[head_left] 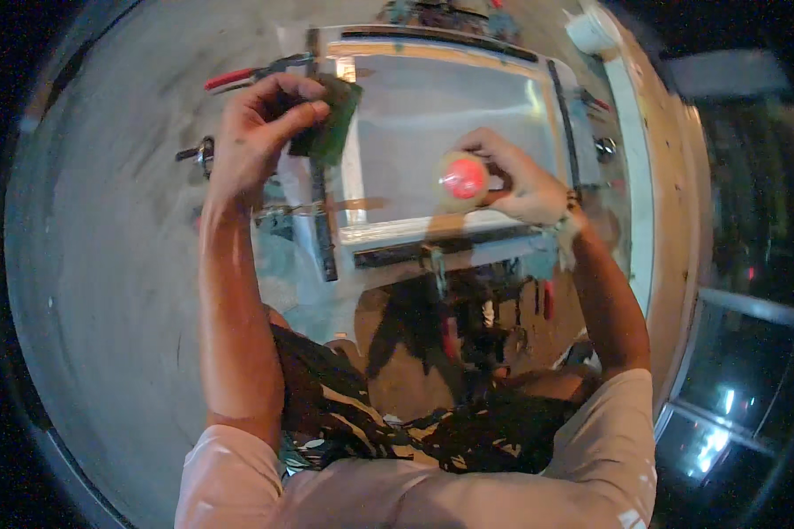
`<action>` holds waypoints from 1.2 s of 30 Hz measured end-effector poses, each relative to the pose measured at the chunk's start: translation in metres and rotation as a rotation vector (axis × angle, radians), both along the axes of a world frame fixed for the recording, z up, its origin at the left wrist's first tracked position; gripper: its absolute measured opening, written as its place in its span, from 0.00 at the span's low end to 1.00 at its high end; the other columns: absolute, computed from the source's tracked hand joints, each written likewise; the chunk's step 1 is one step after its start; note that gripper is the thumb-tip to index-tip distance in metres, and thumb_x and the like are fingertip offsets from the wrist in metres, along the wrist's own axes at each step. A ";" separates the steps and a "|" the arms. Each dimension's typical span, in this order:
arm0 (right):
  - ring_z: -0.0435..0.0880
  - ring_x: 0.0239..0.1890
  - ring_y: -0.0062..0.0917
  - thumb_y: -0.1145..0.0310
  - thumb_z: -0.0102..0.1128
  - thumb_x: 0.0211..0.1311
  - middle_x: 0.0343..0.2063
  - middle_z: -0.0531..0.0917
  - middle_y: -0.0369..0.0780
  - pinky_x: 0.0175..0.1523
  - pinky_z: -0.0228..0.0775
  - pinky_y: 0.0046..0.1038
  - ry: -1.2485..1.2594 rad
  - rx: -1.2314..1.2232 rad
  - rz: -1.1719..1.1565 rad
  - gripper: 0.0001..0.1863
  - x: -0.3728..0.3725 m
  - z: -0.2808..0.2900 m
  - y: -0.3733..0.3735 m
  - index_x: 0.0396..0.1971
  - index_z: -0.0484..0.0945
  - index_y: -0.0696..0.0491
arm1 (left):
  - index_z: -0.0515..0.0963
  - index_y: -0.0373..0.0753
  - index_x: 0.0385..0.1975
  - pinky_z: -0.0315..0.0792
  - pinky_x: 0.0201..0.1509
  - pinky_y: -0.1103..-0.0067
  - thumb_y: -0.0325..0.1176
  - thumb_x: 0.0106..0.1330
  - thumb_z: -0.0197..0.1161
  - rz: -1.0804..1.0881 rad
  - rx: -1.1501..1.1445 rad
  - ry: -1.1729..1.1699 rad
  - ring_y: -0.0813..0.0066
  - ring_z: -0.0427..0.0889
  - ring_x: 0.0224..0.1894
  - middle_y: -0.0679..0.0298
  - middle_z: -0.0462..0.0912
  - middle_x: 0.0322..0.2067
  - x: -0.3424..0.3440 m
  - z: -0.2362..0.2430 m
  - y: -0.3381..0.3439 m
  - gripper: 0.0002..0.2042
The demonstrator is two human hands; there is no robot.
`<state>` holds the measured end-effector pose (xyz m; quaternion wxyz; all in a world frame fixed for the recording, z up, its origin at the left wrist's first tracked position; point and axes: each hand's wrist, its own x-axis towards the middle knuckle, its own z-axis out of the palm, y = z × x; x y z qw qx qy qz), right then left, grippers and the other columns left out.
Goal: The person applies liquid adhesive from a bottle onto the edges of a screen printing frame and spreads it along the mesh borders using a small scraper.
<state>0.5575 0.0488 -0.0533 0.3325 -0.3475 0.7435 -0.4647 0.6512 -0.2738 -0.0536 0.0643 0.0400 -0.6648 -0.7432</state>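
Observation:
My left hand [260, 132] is closed on a dark green scouring pad [337, 123], pinched between thumb and fingers above the left side of a framed panel. The panel's grey, shiny sheet [406, 150] lies inside a light frame [388, 231] edged with dark strips. My right hand [525, 185] is wrapped round a pale bottle with a pinkish-red top [464, 179]. That bottle is over the panel's lower right part, its top facing up toward me. Whether it touches the sheet I cannot tell.
Around the frame are several clamps, one with a red handle [229, 81] at the left. A white bucket [591, 33] stands at the far right beside a pale ledge [631, 167]. Blurred tools [494, 309] lie near my legs. Dark glass panes [732, 379] are at right.

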 end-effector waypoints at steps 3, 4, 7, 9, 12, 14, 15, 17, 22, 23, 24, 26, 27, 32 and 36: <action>0.77 0.57 0.24 0.77 0.78 0.47 0.51 0.79 0.36 0.65 0.70 0.30 0.025 0.032 -0.113 0.35 0.017 0.002 0.032 0.56 0.70 0.51 | 0.83 0.36 0.35 0.73 0.42 0.82 0.23 0.58 0.72 -0.619 0.056 -0.082 0.83 0.79 0.35 0.69 0.83 0.31 -0.013 0.003 0.050 0.07; 0.78 0.57 0.24 0.76 0.78 0.46 0.50 0.80 0.36 0.65 0.70 0.31 0.135 -0.041 -0.162 0.35 0.022 0.006 0.048 0.56 0.69 0.51 | 0.83 0.35 0.33 0.73 0.42 0.82 0.23 0.56 0.73 -0.767 0.069 -0.143 0.83 0.79 0.35 0.69 0.83 0.31 -0.015 0.006 0.063 0.07; 0.81 0.53 0.25 0.76 0.77 0.47 0.47 0.82 0.35 0.62 0.72 0.31 0.009 -0.239 -0.442 0.32 0.032 0.008 0.127 0.53 0.72 0.53 | 0.82 0.35 0.30 0.72 0.43 0.83 0.23 0.55 0.75 -0.931 0.096 -0.206 0.83 0.79 0.36 0.69 0.83 0.31 -0.028 0.003 0.100 0.07; 0.82 0.43 0.22 0.66 0.81 0.45 0.41 0.83 0.34 0.53 0.75 0.28 0.062 -0.132 -0.720 0.26 0.045 0.029 0.185 0.43 0.76 0.54 | 0.82 0.36 0.31 0.72 0.43 0.84 0.26 0.56 0.75 -0.930 0.116 -0.222 0.83 0.79 0.36 0.69 0.83 0.31 -0.036 0.000 0.113 0.08; 0.83 0.48 0.22 0.56 0.80 0.48 0.47 0.83 0.37 0.51 0.77 0.28 0.034 -0.367 -0.950 0.37 0.058 0.013 0.305 0.56 0.75 0.55 | 0.80 0.37 0.37 0.74 0.44 0.83 0.29 0.55 0.77 -0.810 0.216 -0.369 0.82 0.79 0.36 0.70 0.82 0.34 -0.054 -0.014 0.158 0.13; 0.83 0.41 0.21 0.54 0.81 0.46 0.40 0.84 0.35 0.46 0.76 0.27 -0.036 0.284 -1.192 0.32 0.060 -0.003 0.346 0.48 0.79 0.56 | 0.80 0.37 0.38 0.73 0.43 0.83 0.29 0.55 0.77 -0.805 0.183 -0.397 0.82 0.79 0.36 0.70 0.81 0.33 -0.053 -0.037 0.186 0.13; 0.83 0.38 0.21 0.53 0.81 0.45 0.37 0.84 0.35 0.43 0.76 0.26 -0.065 0.630 -1.281 0.30 0.056 -0.025 0.374 0.44 0.81 0.57 | 0.80 0.38 0.38 0.73 0.42 0.82 0.29 0.55 0.77 -0.775 0.172 -0.418 0.82 0.78 0.35 0.71 0.81 0.33 -0.054 -0.045 0.200 0.14; 0.80 0.30 0.20 0.51 0.83 0.43 0.28 0.83 0.32 0.38 0.74 0.26 -0.019 0.723 -1.461 0.26 0.048 -0.103 0.456 0.31 0.84 0.58 | 0.78 0.39 0.37 0.71 0.43 0.83 0.28 0.56 0.76 -0.805 0.148 -0.439 0.82 0.77 0.36 0.71 0.79 0.33 -0.059 -0.055 0.236 0.13; 0.79 0.26 0.20 0.51 0.83 0.42 0.24 0.83 0.33 0.35 0.73 0.28 0.212 0.224 -1.698 0.26 0.047 -0.265 0.533 0.21 0.83 0.60 | 0.73 0.40 0.40 0.67 0.41 0.83 0.26 0.58 0.74 -0.520 0.023 -0.416 0.82 0.74 0.35 0.72 0.76 0.31 -0.076 -0.095 0.312 0.16; 0.79 0.26 0.21 0.51 0.83 0.42 0.24 0.83 0.34 0.35 0.73 0.28 0.194 0.206 -1.706 0.26 0.045 -0.283 0.531 0.21 0.82 0.60 | 0.72 0.39 0.42 0.67 0.39 0.83 0.27 0.58 0.74 -0.394 0.038 -0.455 0.82 0.74 0.35 0.71 0.76 0.31 -0.079 -0.092 0.325 0.17; 0.81 0.29 0.22 0.50 0.83 0.43 0.29 0.85 0.36 0.38 0.74 0.29 0.284 0.173 -1.719 0.29 0.048 -0.301 0.541 0.29 0.82 0.62 | 0.72 0.36 0.51 0.69 0.38 0.81 0.29 0.60 0.73 -0.387 -0.034 -0.451 0.79 0.76 0.35 0.69 0.78 0.32 -0.090 -0.093 0.345 0.22; 0.83 0.32 0.24 0.50 0.82 0.44 0.33 0.86 0.39 0.41 0.75 0.30 0.340 0.128 -1.732 0.32 0.055 -0.325 0.563 0.37 0.81 0.63 | 0.71 0.32 0.56 0.73 0.39 0.79 0.31 0.61 0.73 -0.422 -0.099 -0.482 0.77 0.78 0.35 0.66 0.80 0.34 -0.119 -0.107 0.384 0.25; 0.83 0.35 0.26 0.48 0.81 0.44 0.37 0.86 0.41 0.44 0.75 0.31 0.024 0.365 -1.664 0.38 0.052 -0.320 0.562 0.46 0.76 0.62 | 0.72 0.30 0.56 0.76 0.43 0.77 0.33 0.61 0.73 -0.471 -0.090 -0.486 0.75 0.81 0.38 0.64 0.81 0.36 -0.131 -0.114 0.396 0.26; 0.87 0.40 0.34 0.44 0.82 0.40 0.39 0.88 0.44 0.47 0.77 0.35 0.322 0.172 -1.788 0.38 0.068 -0.305 0.533 0.42 0.82 0.61 | 0.75 0.34 0.52 0.79 0.47 0.72 0.35 0.62 0.72 -0.606 -0.029 -0.583 0.71 0.83 0.42 0.62 0.83 0.40 -0.174 -0.165 0.452 0.21; 0.86 0.42 0.37 0.44 0.79 0.43 0.40 0.86 0.46 0.49 0.76 0.35 -0.182 0.599 -1.506 0.36 0.055 -0.284 0.543 0.43 0.80 0.58 | 0.75 0.35 0.50 0.79 0.47 0.72 0.36 0.63 0.72 -0.592 -0.054 -0.582 0.70 0.84 0.40 0.60 0.83 0.41 -0.201 -0.195 0.481 0.20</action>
